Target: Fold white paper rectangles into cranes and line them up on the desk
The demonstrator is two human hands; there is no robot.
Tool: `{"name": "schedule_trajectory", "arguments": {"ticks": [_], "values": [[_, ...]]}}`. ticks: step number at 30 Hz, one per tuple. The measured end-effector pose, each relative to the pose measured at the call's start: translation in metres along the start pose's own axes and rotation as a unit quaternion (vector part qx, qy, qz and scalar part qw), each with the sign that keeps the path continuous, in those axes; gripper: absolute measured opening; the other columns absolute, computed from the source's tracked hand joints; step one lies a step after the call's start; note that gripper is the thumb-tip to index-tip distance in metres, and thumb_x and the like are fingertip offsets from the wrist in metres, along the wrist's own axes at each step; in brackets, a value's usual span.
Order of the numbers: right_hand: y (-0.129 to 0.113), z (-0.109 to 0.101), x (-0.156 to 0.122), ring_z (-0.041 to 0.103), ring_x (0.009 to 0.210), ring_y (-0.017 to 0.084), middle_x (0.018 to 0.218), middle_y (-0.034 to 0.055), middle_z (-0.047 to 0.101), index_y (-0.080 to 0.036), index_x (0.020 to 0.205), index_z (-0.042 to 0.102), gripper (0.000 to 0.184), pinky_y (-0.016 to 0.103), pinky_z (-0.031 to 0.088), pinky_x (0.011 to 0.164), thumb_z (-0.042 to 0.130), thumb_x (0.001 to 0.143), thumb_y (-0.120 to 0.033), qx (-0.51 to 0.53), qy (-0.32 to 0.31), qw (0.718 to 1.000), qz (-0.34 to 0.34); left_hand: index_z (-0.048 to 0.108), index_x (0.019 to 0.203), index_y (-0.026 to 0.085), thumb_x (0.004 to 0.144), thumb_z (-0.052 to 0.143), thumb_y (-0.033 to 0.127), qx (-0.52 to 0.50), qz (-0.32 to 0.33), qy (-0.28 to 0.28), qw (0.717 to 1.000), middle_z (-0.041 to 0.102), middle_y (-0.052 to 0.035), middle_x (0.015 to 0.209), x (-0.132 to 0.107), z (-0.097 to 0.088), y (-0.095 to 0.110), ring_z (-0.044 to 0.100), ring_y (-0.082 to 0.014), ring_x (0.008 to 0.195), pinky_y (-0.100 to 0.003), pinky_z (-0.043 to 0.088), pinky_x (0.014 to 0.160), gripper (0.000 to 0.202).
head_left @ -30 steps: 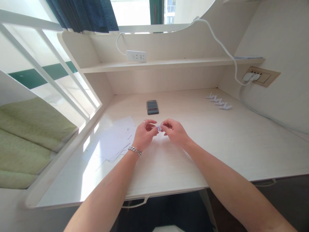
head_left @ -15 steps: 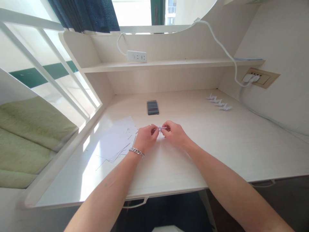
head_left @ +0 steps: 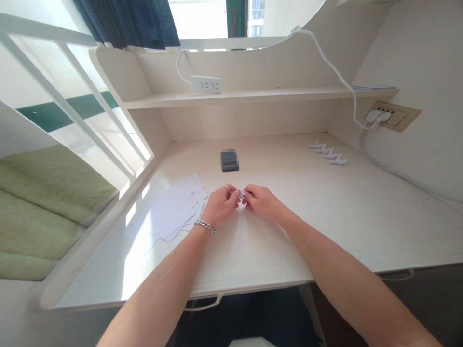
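A small piece of folded white paper (head_left: 242, 193) is pinched between my two hands, just above the desk; most of it is hidden by the fingers. My left hand (head_left: 223, 203), with a ring and a chain bracelet at the wrist, grips it from the left. From the right, my right hand (head_left: 261, 200) closes thumb and fingertips on it. White paper sheets (head_left: 170, 207) lie loosely overlapped on the desk to the left of my left hand. Several folded paper cranes (head_left: 330, 154) stand in a slanting row at the back right.
A dark, pixelated flat object (head_left: 229, 160) lies beyond my hands on the pale desk (head_left: 282, 164). On the shelf (head_left: 260, 95) sits a white power strip (head_left: 206, 84). A white cable (head_left: 334, 70) runs to the wall socket (head_left: 392, 116). White rails (head_left: 79, 120) border the left side.
My fingers have drawn closer together around the folded paper, which now shows less. The right hand's fingers have shifted slightly downward. The sheets and cranes stay in place.
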State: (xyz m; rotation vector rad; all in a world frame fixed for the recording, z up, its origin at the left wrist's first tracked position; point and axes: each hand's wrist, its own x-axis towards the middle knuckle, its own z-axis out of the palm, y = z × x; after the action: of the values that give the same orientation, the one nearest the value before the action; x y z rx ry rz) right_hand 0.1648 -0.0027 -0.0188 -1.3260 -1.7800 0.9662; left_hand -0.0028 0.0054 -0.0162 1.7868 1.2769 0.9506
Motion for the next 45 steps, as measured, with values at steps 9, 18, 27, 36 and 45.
{"name": "schedule_trajectory", "arguments": {"ticks": [9, 18, 27, 36, 45], "values": [[-0.011, -0.01, 0.001, 0.06, 0.062, 0.012, 0.073, 0.0021, 0.063, -0.018, 0.073, 0.055, 0.021, 0.027, 0.049, 0.06, 0.058, 0.083, -0.036, 0.222, -0.049, 0.971, 0.071, 0.056, 0.075, 0.016, 0.082, 0.059, 0.044, -0.193, -0.076, -0.026, 0.978, 0.063, -0.0025, 0.07, 0.001, -0.002, 0.01, 0.059, -0.0123, 0.058, -0.026, 0.046, 0.058, 0.029], [-0.011, -0.015, -0.002, 0.059, 0.06, 0.013, 0.067, 0.0014, 0.062, -0.018, 0.07, 0.056, 0.03, 0.028, 0.047, 0.059, 0.066, 0.078, -0.044, 0.285, -0.095, 0.951, 0.075, 0.057, 0.067, 0.014, 0.077, 0.067, 0.04, -0.285, -0.117, -0.096, 0.947, 0.061, -0.003, 0.064, -0.001, -0.005, 0.012, 0.056, -0.0118, 0.054, -0.025, 0.041, 0.053, 0.029], [-0.01, -0.017, -0.002, 0.059, 0.062, 0.014, 0.069, 0.0019, 0.061, -0.017, 0.072, 0.058, 0.032, 0.028, 0.047, 0.06, 0.064, 0.08, -0.047, 0.265, -0.102, 0.955, 0.081, 0.056, 0.069, 0.015, 0.081, 0.064, 0.042, -0.276, -0.107, -0.134, 0.946, 0.055, -0.0006, 0.059, -0.002, -0.004, 0.012, 0.051, -0.0096, 0.052, -0.024, 0.039, 0.053, 0.03], [-0.014, -0.019, -0.002, 0.053, 0.058, 0.011, 0.066, 0.0015, 0.057, -0.015, 0.074, 0.064, 0.024, 0.025, 0.043, 0.057, 0.066, 0.079, -0.037, 0.434, -0.133, 0.888, 0.072, 0.056, 0.072, 0.014, 0.082, 0.067, 0.036, -0.424, -0.091, -0.15, 0.888, 0.054, -0.0005, 0.064, -0.005, -0.002, 0.017, 0.051, -0.0086, 0.056, -0.021, 0.039, 0.053, 0.026], [-0.014, -0.01, 0.0, 0.054, 0.06, 0.013, 0.062, 0.0013, 0.056, -0.015, 0.067, 0.064, 0.023, 0.025, 0.043, 0.057, 0.065, 0.08, -0.034, 0.521, -0.118, 0.845, 0.035, 0.057, 0.073, 0.015, 0.082, 0.068, 0.036, -0.496, -0.065, -0.147, 0.853, 0.055, -0.0004, 0.067, -0.004, 0.003, 0.015, 0.057, -0.0111, 0.063, -0.023, 0.043, 0.059, 0.025]]}}
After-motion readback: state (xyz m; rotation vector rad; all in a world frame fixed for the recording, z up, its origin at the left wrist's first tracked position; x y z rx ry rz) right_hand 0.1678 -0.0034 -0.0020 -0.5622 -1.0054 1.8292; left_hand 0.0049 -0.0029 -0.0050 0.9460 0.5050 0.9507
